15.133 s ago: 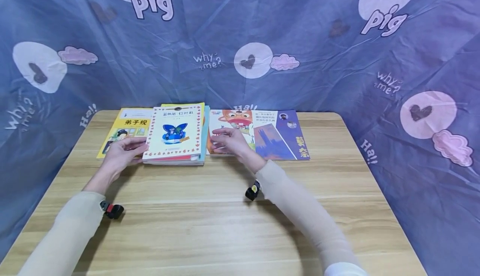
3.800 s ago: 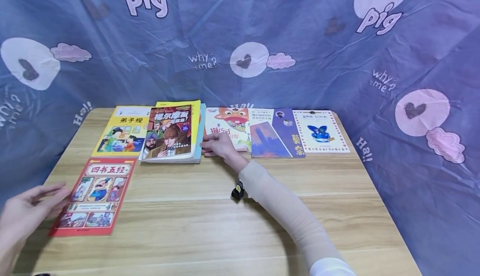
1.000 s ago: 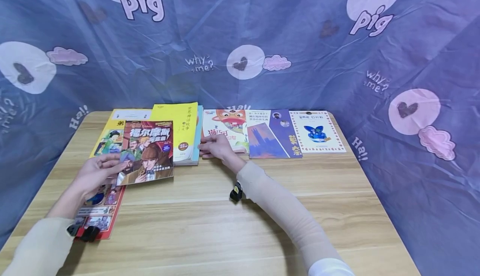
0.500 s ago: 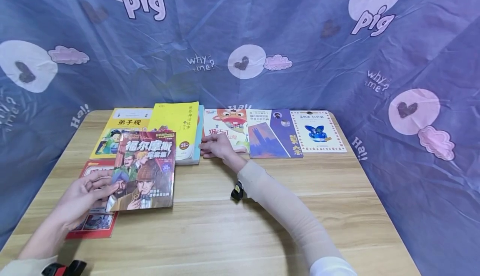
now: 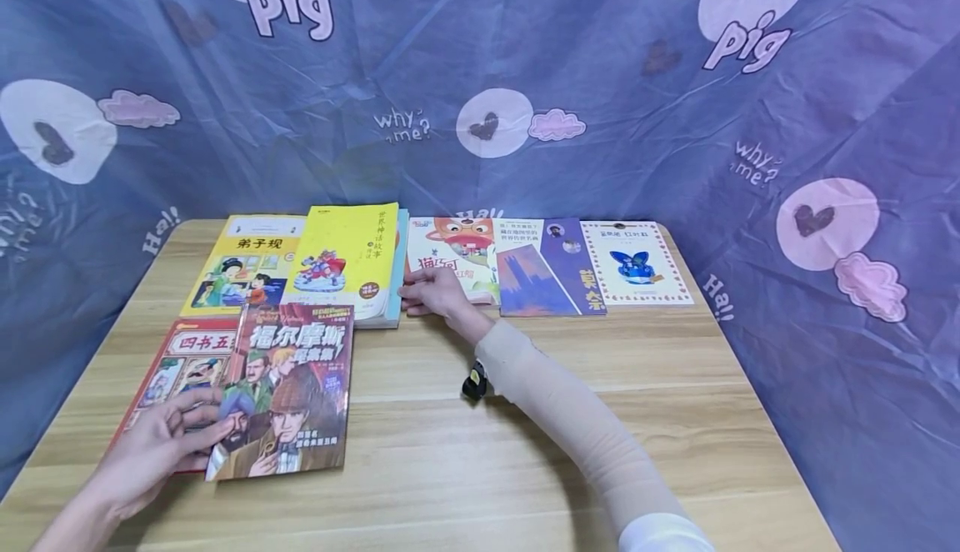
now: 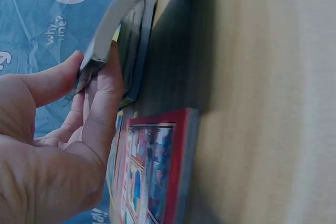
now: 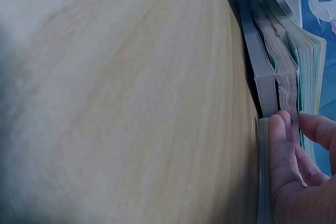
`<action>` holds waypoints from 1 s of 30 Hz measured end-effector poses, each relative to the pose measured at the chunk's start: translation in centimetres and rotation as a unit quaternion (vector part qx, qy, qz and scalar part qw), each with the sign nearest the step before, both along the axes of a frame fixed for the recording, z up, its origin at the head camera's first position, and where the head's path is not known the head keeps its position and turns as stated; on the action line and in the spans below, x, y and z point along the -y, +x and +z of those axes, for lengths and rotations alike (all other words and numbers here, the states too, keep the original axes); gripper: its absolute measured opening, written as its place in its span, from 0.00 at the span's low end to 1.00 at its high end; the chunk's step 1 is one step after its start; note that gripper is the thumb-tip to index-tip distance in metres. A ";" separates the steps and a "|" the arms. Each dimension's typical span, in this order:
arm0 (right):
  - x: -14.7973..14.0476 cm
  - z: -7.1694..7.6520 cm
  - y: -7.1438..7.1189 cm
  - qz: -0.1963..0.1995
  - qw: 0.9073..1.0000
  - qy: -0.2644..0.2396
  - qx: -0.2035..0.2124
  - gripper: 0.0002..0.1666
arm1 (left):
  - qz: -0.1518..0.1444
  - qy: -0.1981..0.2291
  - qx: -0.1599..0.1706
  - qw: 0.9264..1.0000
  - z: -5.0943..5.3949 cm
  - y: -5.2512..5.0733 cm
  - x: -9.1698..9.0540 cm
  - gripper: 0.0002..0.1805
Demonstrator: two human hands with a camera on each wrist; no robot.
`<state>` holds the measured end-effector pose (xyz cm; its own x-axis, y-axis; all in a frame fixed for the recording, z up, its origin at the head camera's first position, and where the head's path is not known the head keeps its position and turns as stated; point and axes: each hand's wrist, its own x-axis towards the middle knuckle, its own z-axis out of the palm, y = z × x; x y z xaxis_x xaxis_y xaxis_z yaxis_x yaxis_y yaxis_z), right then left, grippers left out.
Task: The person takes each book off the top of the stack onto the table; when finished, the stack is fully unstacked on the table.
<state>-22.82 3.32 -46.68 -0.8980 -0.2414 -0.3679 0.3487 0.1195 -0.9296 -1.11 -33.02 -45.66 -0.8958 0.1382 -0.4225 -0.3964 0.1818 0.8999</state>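
Note:
My left hand [image 5: 161,444] holds a paperback book with detectives on its cover [image 5: 288,393] by its left edge. In the left wrist view the thumb and fingers pinch the paperback's spine [image 6: 107,30], and it hangs above the table. Partly beneath it lies a red book [image 5: 161,377]. My right hand [image 5: 438,295] is at the right edge of a stack topped by a yellow book [image 5: 352,243]. In the right wrist view its thumb and fingers pinch the page edge of a middle book [image 7: 286,87] in that stack.
Another yellow book [image 5: 247,285] lies left of the stack. To its right come a cat-cover book [image 5: 480,264], a purple book [image 5: 555,285] and a white-bordered book [image 5: 637,264]. The wooden table [image 5: 585,385] ends at a patterned curtain [image 5: 630,60].
My left hand has drawn the detective paperback off the stack and toward the front edge, uncovering the yellow book. The right hand has stayed at the stack's edge.

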 end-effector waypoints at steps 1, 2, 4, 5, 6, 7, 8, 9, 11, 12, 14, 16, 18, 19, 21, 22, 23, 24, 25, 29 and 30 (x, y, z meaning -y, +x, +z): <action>0.0 0.0 0.0 0.000 1.000 0.000 -0.001 0.21 | -0.010 0.003 0.005 1.000 -0.1 0.2 0.1 0.21; -0.1 0.0 0.0 0.000 1.000 0.000 -0.002 0.21 | -0.016 0.011 0.011 1.000 -0.2 0.4 0.1 0.21; -0.1 0.0 0.0 0.001 1.000 0.000 -0.003 0.20 | -0.021 0.012 0.027 0.999 -0.4 0.8 0.2 0.19; -0.1 0.0 0.0 0.001 1.000 0.001 -0.004 0.20 | -0.024 0.009 0.033 0.999 -0.6 0.9 0.2 0.18; -0.2 0.0 0.0 0.000 1.000 0.001 -0.003 0.20 | -0.026 0.005 0.040 0.999 -0.7 1.0 0.2 0.18; -0.2 0.0 0.0 0.001 1.000 0.001 -0.003 0.21 | -0.026 -0.001 0.048 0.998 -0.8 1.0 0.1 0.16; -0.2 0.0 0.0 0.001 1.000 0.001 -0.003 0.21 | -0.026 -0.004 0.055 0.998 -1.0 1.0 0.1 0.15; -0.2 0.0 0.0 0.001 1.000 0.001 -0.003 0.21 | -0.028 -0.009 0.063 0.998 -1.1 0.9 0.0 0.14; -0.2 0.1 0.1 0.002 1.000 0.001 -0.002 0.21 | -0.036 -0.013 0.074 0.997 -1.2 0.7 -0.3 0.13; -0.2 0.1 0.1 0.002 1.000 0.001 -0.001 0.21 | -0.039 -0.018 0.079 0.996 -1.2 0.5 -0.4 0.14; -0.2 0.0 0.1 0.002 1.000 0.001 -0.001 0.21 | -0.040 -0.031 0.085 0.995 -1.2 0.3 -1.0 0.19; -0.1 0.0 0.0 0.001 1.000 0.001 -0.002 0.21 | -0.037 -0.051 0.088 0.994 -1.1 0.1 -1.6 0.25; -0.1 -0.1 0.0 -0.002 1.000 0.000 -0.004 0.21 | -0.033 -0.066 0.086 0.994 -1.2 -0.1 -2.1 0.29; -0.1 -0.1 0.1 -0.003 1.000 0.000 -0.004 0.20 | -0.033 -0.070 0.085 0.993 -1.2 -0.2 -2.3 0.28; -0.1 -0.1 0.1 -0.004 1.000 -0.001 -0.005 0.20 | -0.036 -0.073 0.082 0.993 -1.2 -0.4 -2.6 0.28; -0.1 -0.1 0.1 -0.004 1.000 -0.002 -0.006 0.20 | -0.038 -0.076 0.080 0.993 -1.2 -0.5 -2.7 0.28; -0.1 -0.1 0.1 -0.004 1.000 -0.002 -0.006 0.20 | -0.040 -0.077 0.078 0.993 -1.2 -0.6 -2.8 0.28; -0.1 -0.1 0.1 -0.004 1.000 -0.002 -0.006 0.20 | -0.042 -0.080 0.077 0.993 -1.1 -0.7 -2.9 0.29; 0.0 -0.1 0.1 -0.003 1.000 -0.002 -0.005 0.20 | -0.043 -0.083 0.077 0.993 -1.1 -0.8 -3.0 0.30; 0.0 -0.1 0.0 -0.003 1.000 -0.002 -0.003 0.20 | -0.039 -0.104 0.079 0.991 -1.0 -1.1 -3.5 0.33; 0.0 -0.1 0.0 -0.003 1.000 -0.002 -0.003 0.20 | -0.036 -0.110 0.078 0.990 -1.0 -1.2 -3.6 0.34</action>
<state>-22.84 3.35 -46.77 -0.9012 -0.2380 -0.3623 0.3443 0.1147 -0.9318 -2.34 -29.40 -46.62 -0.8082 0.0890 -0.5821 -0.5061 0.4002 0.7640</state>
